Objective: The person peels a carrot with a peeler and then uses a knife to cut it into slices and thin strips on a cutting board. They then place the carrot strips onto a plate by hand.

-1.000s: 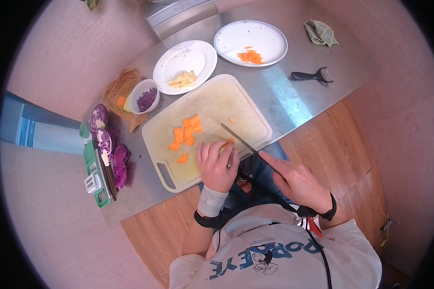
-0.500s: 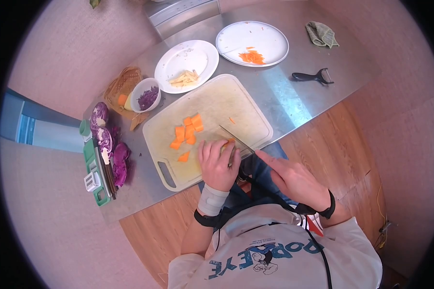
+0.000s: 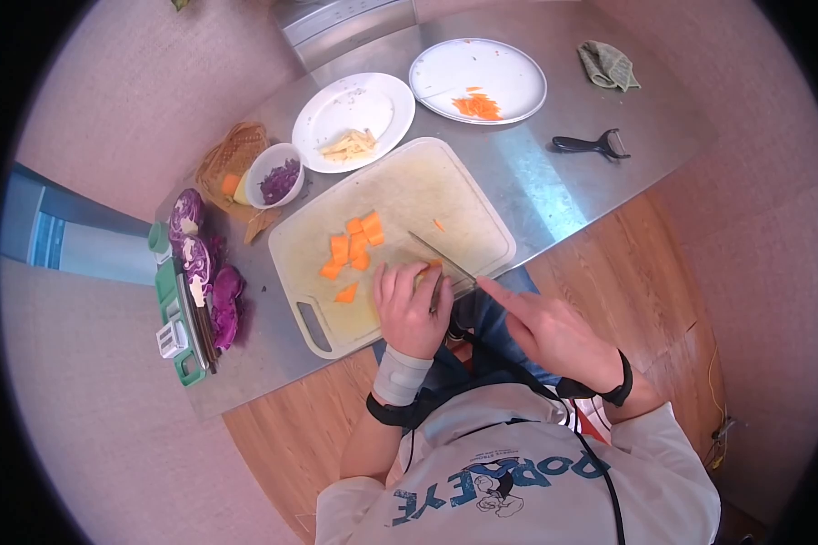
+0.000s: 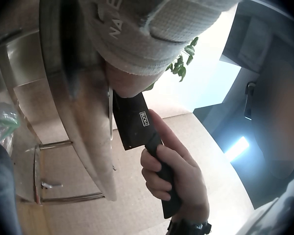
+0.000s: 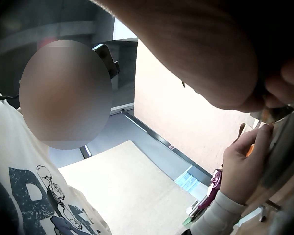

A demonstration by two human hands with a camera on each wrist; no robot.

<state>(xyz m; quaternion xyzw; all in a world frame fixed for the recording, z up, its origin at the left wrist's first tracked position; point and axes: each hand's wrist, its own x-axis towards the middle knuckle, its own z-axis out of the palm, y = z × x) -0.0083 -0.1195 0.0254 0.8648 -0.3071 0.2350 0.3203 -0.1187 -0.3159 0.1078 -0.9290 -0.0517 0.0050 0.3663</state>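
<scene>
On the cutting board [image 3: 386,195], the left hand [image 3: 412,313] holds an orange carrot piece [image 3: 434,263] down with bent fingers, which hide most of it. The right hand [image 3: 563,341] grips the black handle of a knife [image 3: 441,253], its blade lying close beside the left fingertips. From the left wrist view, the right hand [image 4: 179,178] is wrapped round the handle, and the wide dark blade [image 4: 132,120] reaches up to the left hand [image 4: 127,84]. Several carrot chunks [image 3: 358,243] lie left of the blade, and a thin carrot sliver [image 3: 438,224] lies beyond it.
Behind the board stand a plate with pale strips [image 3: 359,95] and a plate with carrot shreds [image 3: 477,64]. A bowl of purple cabbage [image 3: 262,170], a basket [image 3: 227,150], cut cabbage [image 3: 188,213] and a green slicer [image 3: 168,282] are left; a peeler [image 3: 591,143] and cloth [image 3: 607,65] right.
The knife and right hand have shifted slightly left, toward the left fingers. The left hand stays on the carrot piece, and the chunks keep their places on the board.
</scene>
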